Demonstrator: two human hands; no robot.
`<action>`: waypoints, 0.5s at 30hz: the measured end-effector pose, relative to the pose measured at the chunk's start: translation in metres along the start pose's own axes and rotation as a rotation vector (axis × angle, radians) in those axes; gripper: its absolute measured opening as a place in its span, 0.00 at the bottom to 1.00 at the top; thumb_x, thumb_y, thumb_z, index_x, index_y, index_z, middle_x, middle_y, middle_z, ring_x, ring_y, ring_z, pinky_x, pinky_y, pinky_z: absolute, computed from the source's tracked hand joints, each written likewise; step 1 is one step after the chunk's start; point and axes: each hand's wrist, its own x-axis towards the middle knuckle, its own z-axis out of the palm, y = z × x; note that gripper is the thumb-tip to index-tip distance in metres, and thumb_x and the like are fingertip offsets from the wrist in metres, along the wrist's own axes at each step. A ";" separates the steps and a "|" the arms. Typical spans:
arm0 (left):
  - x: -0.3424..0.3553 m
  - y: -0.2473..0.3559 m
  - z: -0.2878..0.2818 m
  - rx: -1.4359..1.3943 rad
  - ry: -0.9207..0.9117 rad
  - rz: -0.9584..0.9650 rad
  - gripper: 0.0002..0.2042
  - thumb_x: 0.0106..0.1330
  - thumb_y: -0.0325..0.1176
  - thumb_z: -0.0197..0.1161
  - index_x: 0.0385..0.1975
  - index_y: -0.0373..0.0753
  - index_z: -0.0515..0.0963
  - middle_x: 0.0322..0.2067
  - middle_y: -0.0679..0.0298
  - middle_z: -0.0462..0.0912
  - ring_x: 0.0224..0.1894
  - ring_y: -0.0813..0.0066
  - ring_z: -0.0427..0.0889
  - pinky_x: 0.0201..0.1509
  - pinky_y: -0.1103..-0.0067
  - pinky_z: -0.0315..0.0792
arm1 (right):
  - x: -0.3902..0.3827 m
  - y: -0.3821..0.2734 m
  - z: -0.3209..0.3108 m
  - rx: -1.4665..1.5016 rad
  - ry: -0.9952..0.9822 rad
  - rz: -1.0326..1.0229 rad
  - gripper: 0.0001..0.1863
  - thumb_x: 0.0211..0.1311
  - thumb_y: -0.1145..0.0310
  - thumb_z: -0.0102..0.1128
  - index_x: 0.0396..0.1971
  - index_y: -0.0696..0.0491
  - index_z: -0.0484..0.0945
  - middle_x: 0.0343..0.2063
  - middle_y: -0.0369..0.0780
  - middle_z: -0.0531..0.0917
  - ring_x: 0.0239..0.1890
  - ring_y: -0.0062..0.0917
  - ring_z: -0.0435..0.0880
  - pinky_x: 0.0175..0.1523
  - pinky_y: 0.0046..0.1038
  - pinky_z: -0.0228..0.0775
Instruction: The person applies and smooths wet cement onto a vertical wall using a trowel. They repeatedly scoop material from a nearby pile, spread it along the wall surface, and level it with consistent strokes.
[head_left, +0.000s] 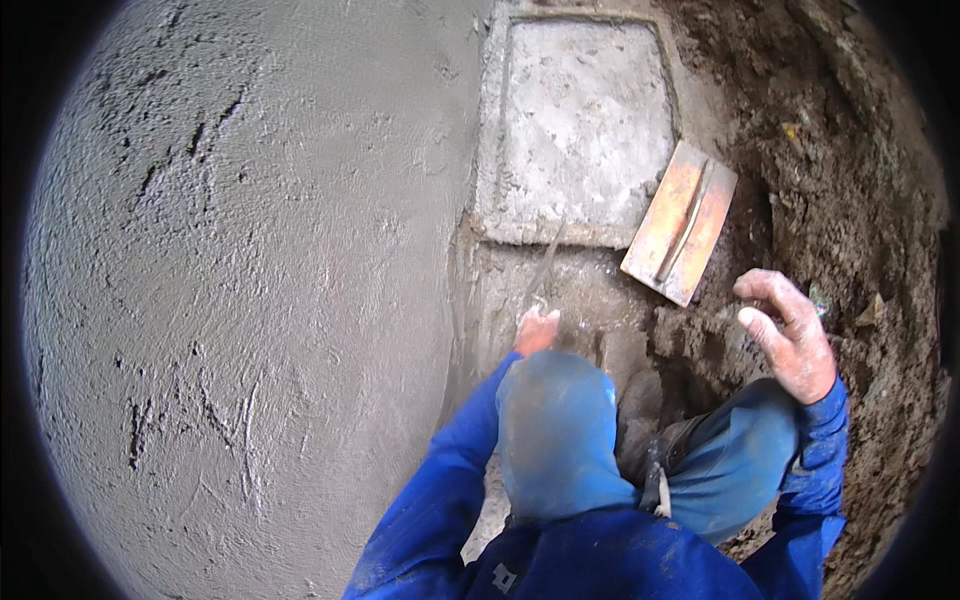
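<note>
The float (665,205) seems parked handily at one o'clock, right hand (797,338) half-curled, empty, left hand (538,331) clenching a trowel (546,262).

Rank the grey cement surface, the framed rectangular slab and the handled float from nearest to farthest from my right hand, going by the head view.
From the right hand:
1. Handled float: just ahead and left.
2. Framed rectangular slab: farther ahead, left of the float.
3. Grey cement surface: far left side.

Construction site for sure tbh: wet-looking concrete (330,260) is spread beside churned-up dirt (870,230), and a hand float (660,215) is seen.
</note>
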 end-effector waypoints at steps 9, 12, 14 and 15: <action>-0.049 -0.023 0.046 -0.141 0.239 -0.121 0.42 0.58 0.55 0.63 0.61 0.23 0.62 0.53 0.39 0.74 0.57 0.48 0.74 0.60 0.63 0.67 | 0.002 0.001 0.001 -0.047 0.021 -0.085 0.13 0.58 0.70 0.62 0.40 0.62 0.77 0.40 0.47 0.80 0.44 0.38 0.80 0.50 0.32 0.71; -0.077 0.009 0.034 -0.300 0.153 -0.321 0.43 0.57 0.55 0.64 0.61 0.23 0.62 0.54 0.40 0.74 0.57 0.49 0.74 0.60 0.63 0.68 | 0.001 0.004 -0.001 -0.043 0.031 -0.130 0.14 0.58 0.69 0.62 0.40 0.61 0.77 0.39 0.49 0.80 0.44 0.42 0.80 0.51 0.34 0.71; -0.090 0.035 0.019 -0.366 0.120 -0.410 0.43 0.57 0.55 0.65 0.61 0.23 0.62 0.55 0.41 0.74 0.56 0.50 0.75 0.60 0.64 0.68 | 0.001 0.003 0.000 -0.056 0.031 -0.144 0.13 0.58 0.68 0.62 0.40 0.60 0.77 0.39 0.49 0.80 0.44 0.43 0.80 0.51 0.35 0.72; -0.088 0.045 0.014 -0.379 0.113 -0.423 0.43 0.56 0.55 0.65 0.62 0.23 0.62 0.55 0.41 0.74 0.56 0.51 0.75 0.60 0.64 0.68 | -0.001 0.004 -0.001 -0.086 0.038 -0.173 0.13 0.59 0.67 0.62 0.40 0.59 0.77 0.39 0.49 0.80 0.44 0.44 0.80 0.51 0.35 0.72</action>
